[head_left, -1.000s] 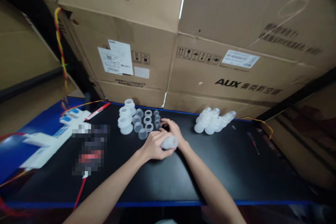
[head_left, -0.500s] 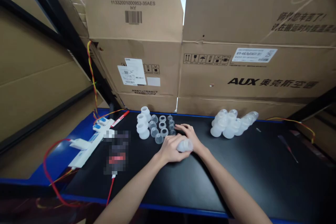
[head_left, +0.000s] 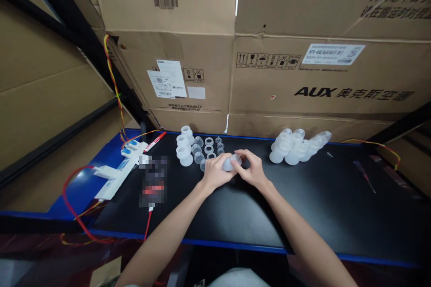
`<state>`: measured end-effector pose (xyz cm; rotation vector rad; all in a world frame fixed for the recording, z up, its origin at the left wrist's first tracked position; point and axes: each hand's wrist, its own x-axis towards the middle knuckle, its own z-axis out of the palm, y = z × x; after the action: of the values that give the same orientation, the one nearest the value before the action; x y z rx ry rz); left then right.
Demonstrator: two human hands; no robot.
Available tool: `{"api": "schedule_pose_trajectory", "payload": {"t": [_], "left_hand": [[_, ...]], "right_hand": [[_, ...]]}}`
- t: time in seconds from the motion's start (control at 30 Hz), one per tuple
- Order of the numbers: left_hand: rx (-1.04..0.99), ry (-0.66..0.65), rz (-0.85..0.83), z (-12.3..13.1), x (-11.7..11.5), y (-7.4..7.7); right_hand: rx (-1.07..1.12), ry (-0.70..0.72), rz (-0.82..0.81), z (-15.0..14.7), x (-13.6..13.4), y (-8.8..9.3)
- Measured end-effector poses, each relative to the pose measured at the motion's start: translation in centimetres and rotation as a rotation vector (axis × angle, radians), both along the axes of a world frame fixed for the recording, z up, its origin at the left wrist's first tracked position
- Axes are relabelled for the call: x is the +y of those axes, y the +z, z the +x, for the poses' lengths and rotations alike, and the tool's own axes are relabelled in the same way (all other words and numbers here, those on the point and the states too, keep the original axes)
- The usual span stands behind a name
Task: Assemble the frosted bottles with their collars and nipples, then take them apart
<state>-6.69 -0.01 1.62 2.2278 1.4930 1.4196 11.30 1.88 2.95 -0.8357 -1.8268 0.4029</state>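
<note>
My left hand [head_left: 216, 171] is wrapped round a small translucent plastic bottle [head_left: 228, 164], held just above the table with its mouth tipped to the right. At that mouth the thumb and fingers of my right hand [head_left: 251, 168] are closed; what they pinch is too small and covered to make out. Beyond my hands stand columns of parts: white wide-necked bottles [head_left: 183, 147], clear dome caps [head_left: 197, 148], white rings [head_left: 208, 141] and clear silicone nipples [head_left: 220, 146]. My left hand partly hides the near ends of these columns.
A cluster of capped bottles [head_left: 291, 147] stands at the back right. A screwdriver [head_left: 365, 177] lies farther right. On the left are a power strip [head_left: 117, 172], a red marker [head_left: 155, 141] and a blurred-out device [head_left: 155, 181] with a red cable. Cardboard [head_left: 269, 80] walls the back.
My right hand has come back from the column of nipples to the mouth of the bottle and closed there. The left hand still holds the bottle. The camera has tilted down.
</note>
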Motion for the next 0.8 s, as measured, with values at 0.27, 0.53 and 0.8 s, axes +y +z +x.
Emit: {"api": "schedule_pose_trajectory", "payload": {"t": [0.27,0.53,0.8], "left_hand": [[-0.378,-0.258,-0.465,0.6,-1.5,1.7],[-0.385,-0.162,-0.283,-3.9,-7.1,1.8],[-0.291,0.292,-0.08,-12.1,-7.0,0.4]], "right_hand": [[0.261,0.027,0.031,-0.7,-0.9,-0.3],[0.066,0.037,-0.022,-0.8,0.8,0.2],[-0.365,0.165,0.069,-3.5,0.0,-2.0]]}}
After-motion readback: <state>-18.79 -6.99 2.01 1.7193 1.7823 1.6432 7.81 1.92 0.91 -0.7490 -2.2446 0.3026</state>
